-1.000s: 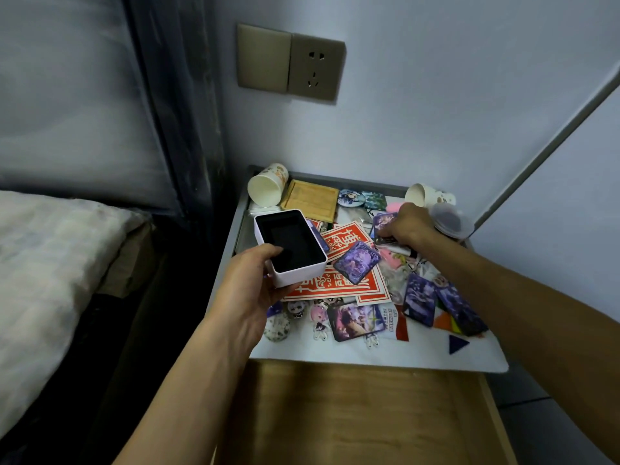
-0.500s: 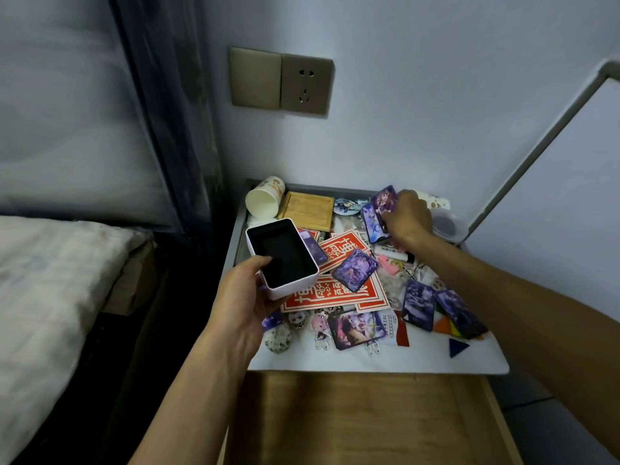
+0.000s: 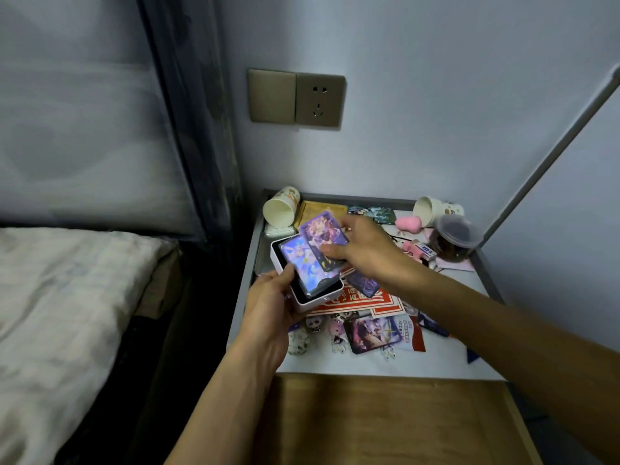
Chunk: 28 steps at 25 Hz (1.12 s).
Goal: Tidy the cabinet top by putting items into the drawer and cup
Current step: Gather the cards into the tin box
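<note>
Head view: a bed [image 3: 67,297] is seen at far left, beside the cluttered cabinet top [image 3: 369,364]. A small white box [image 3: 322,297] is gripped at its near-left corner by the left hand [image 3: 271,310], fingers curled beneath and thumb laid over the rim, so that its open mouth is turned up toward the incoming card. One glossy card [image 3: 297,263] is already lodged inside. Just to the right, a purple card [image 3: 320,231] is pinched between thumb and fingers of the right hand [image 3: 365,250] and held over the box's far edge, overlapping the first; it appears to be lined up for dropping in. The pinch is taken at the card's lower right edge, so most of it projects clear of the fingers toward the box. More cards, red paper and small figures are left scattered to the right, and two paper cups [image 3: 280,209] are seen on their sides at the back corners. Below, the drawer [image 3: 385,424] is pulled open, apparently ready to receive the box.
</note>
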### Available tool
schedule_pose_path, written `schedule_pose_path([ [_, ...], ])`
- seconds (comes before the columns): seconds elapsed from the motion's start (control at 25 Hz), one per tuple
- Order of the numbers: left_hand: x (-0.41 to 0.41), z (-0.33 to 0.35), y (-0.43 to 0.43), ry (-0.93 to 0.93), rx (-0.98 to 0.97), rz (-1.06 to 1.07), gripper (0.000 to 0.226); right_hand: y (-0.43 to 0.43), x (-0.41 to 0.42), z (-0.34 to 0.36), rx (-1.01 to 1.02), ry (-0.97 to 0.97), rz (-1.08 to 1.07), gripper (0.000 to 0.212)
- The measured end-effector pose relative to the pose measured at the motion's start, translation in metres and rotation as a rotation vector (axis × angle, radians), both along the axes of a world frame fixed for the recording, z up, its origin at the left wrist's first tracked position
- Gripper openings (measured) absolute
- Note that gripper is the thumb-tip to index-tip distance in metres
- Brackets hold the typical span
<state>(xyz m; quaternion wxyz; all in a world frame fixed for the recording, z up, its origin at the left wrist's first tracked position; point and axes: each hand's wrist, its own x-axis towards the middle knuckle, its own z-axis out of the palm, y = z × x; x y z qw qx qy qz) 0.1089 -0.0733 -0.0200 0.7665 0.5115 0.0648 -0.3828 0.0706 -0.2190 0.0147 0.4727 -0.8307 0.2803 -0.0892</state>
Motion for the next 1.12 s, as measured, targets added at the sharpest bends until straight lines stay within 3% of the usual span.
schedule_pose_path([
  [0.24, 0.005, -0.001, 0.005, 0.007, -0.021, 0.007, 0.025, 0.014, 0.009, -0.002, 0.128, 0.008, -0.017, 0.026],
  [0.44, 0.008, -0.007, 0.005, -0.021, 0.012, 0.049, 0.028, 0.026, 0.012, -0.001, -0.212, 0.082, 0.066, 0.033],
  [0.6, 0.004, -0.007, 0.002, -0.042, 0.01, 0.06, 0.027, 0.035, 0.01, 0.005, -0.461, 0.161, 0.177, 0.018],
  [0.76, 0.004, -0.009, 0.001, -0.034, -0.007, 0.069, 0.026, 0.035, 0.011, 0.006, -0.444, 0.205, 0.186, 0.043],
  [1.0, 0.004, -0.004, 0.002, -0.008, -0.035, 0.032, 0.016, 0.024, 0.014, 0.006, -0.318, 0.212, 0.129, 0.025],
  [1.12, 0.002, -0.002, 0.002, -0.025, -0.013, 0.021, 0.015, 0.025, 0.014, 0.001, -0.338, 0.233, 0.125, 0.027],
])
